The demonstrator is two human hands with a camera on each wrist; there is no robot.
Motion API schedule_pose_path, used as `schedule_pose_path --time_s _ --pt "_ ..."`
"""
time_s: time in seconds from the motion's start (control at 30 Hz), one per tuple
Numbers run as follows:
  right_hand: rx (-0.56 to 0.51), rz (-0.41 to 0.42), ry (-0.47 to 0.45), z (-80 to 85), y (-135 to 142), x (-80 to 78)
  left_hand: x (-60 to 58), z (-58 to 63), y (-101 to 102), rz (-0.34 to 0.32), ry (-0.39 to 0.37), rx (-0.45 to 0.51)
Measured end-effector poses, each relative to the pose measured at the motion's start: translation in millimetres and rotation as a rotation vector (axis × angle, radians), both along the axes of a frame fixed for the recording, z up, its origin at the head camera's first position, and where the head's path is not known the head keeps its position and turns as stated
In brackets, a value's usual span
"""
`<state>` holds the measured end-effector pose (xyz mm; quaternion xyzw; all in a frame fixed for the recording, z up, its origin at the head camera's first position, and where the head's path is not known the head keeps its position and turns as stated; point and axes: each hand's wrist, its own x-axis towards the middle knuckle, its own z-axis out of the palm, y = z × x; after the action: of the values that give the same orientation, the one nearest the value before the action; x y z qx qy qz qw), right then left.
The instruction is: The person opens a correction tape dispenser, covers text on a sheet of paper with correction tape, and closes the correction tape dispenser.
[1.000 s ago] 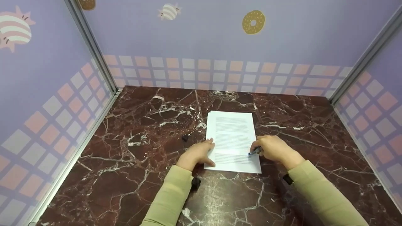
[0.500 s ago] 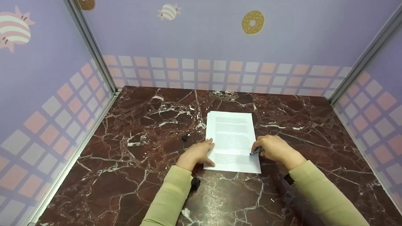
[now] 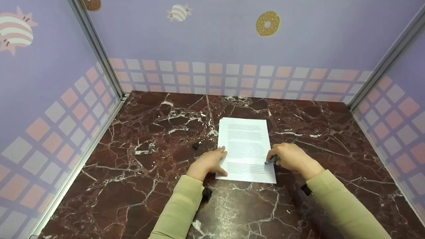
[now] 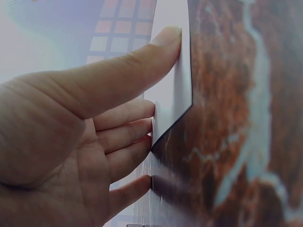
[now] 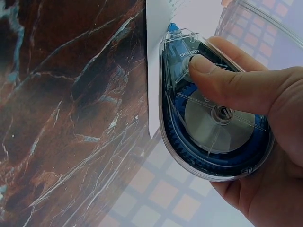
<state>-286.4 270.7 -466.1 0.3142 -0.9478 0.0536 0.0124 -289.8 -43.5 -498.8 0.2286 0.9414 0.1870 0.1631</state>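
A printed sheet of white paper (image 3: 245, 149) lies on the dark red marble table. My left hand (image 3: 207, 163) rests on its left edge, thumb on the lower left corner and fingers spread and relaxed; the left wrist view shows the thumb (image 4: 142, 66) on the paper (image 4: 173, 90). My right hand (image 3: 292, 157) pinches a clear and blue correction tape dispenser (image 3: 273, 158) between thumb and fingers. Its blue tip (image 3: 266, 163) is at the right end of a lower text line. Close up, the correction tape (image 5: 213, 123) shows a round reel inside its clear case.
A small black object (image 3: 196, 145) lies on the table (image 3: 159, 199) left of the paper. Purple panels with a checkered band (image 3: 215, 78) stand at the back and along both sides. Black wrist pieces (image 3: 206, 194) show under the sleeves.
The correction tape's tip has shifted slightly to the right along the text line with my right hand. My left hand and the paper stay put.
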Motion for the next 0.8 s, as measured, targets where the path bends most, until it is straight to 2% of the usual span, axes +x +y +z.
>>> schedule_pose_path --time_s 0.8 --pt "-0.005 -0.027 -0.007 1.6 4.2 3.4 -1.0 -0.6 0.2 -0.004 0.003 -0.002"
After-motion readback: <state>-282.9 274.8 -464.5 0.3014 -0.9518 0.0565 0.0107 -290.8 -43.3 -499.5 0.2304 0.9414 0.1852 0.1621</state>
